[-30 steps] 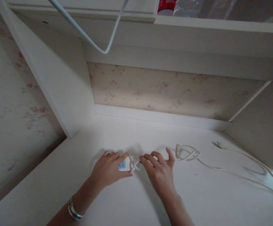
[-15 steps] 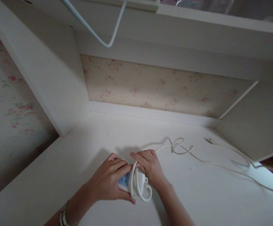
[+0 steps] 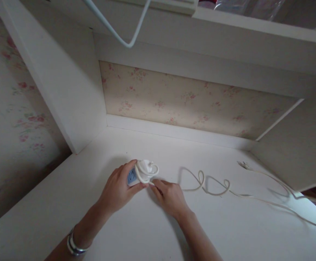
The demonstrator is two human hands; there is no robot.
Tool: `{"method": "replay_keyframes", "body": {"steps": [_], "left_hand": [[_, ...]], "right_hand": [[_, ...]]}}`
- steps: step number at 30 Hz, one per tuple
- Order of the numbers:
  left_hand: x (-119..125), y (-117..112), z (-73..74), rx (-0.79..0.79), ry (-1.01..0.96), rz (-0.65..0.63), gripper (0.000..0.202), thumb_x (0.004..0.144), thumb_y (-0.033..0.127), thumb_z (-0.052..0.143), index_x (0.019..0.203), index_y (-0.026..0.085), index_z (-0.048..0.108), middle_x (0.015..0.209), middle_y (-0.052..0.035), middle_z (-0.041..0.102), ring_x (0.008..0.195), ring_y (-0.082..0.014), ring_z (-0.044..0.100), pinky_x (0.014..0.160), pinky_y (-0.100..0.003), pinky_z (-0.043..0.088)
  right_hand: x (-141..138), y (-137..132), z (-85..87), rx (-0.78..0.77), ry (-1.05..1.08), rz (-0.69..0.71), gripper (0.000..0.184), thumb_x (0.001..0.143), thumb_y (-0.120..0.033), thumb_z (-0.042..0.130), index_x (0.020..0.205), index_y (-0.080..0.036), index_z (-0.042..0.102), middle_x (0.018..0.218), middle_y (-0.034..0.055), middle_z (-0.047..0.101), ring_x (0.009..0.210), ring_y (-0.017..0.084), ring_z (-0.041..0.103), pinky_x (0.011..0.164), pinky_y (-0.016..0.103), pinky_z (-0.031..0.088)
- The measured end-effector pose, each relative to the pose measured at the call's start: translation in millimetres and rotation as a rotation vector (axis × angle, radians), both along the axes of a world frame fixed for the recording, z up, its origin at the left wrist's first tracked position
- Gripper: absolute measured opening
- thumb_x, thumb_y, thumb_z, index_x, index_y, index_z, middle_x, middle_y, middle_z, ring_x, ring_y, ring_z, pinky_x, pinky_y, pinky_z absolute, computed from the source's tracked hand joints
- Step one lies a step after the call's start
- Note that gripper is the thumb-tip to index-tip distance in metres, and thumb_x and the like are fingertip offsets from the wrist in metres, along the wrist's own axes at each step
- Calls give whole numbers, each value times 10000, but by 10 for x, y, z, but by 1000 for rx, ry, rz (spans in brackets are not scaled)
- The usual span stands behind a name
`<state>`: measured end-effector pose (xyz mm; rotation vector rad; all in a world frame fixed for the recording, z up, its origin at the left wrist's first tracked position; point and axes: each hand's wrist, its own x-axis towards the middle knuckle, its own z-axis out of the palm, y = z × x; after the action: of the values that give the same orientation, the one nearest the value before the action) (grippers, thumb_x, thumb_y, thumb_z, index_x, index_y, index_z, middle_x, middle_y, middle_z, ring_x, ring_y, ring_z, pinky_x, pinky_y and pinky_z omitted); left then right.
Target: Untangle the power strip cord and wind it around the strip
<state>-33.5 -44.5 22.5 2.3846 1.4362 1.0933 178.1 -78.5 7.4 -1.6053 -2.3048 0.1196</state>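
On the surface (image 3: 228, 232), my left hand (image 3: 118, 188) has moved the gripped blue-faced white power strip (image 3: 132, 176) toward 12 o'clock; my right hand (image 3: 170, 197) pinches its white cord (image 3: 192, 189).

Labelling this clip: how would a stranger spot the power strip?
On the white desk, under the flowered panel, find the left hand. It grips a small white power strip; unlike the loose cord trailing right, it has a blue socket face.

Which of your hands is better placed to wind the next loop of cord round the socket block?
Probably the right hand: it pinches the cord beside the socket block, and the slack trails off on its side. The left hand is occupied holding the block.
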Motion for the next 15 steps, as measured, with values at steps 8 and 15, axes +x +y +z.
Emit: {"method": "replay_keyframes", "body": {"steps": [8, 15], "left_hand": [[81, 9, -25, -76, 94, 11, 692, 824, 527, 565, 1408, 246, 323, 1084, -79, 638, 992, -248, 611, 855, -366, 480], [137, -67, 27, -108, 169, -140, 739, 863, 497, 505, 1478, 232, 194, 1116, -97, 601, 997, -245, 571, 888, -389, 460]], "right_hand": [[-97, -98, 15, 331, -11, 139, 263, 955, -344, 453, 772, -202, 577, 629, -3, 610, 576, 128, 522, 588, 293, 247], [-24, -171, 72, 529, 54, 219, 127, 887, -252, 577, 777, -190, 582, 602, -8, 556, 578, 141, 447, 589, 322, 240]]}}
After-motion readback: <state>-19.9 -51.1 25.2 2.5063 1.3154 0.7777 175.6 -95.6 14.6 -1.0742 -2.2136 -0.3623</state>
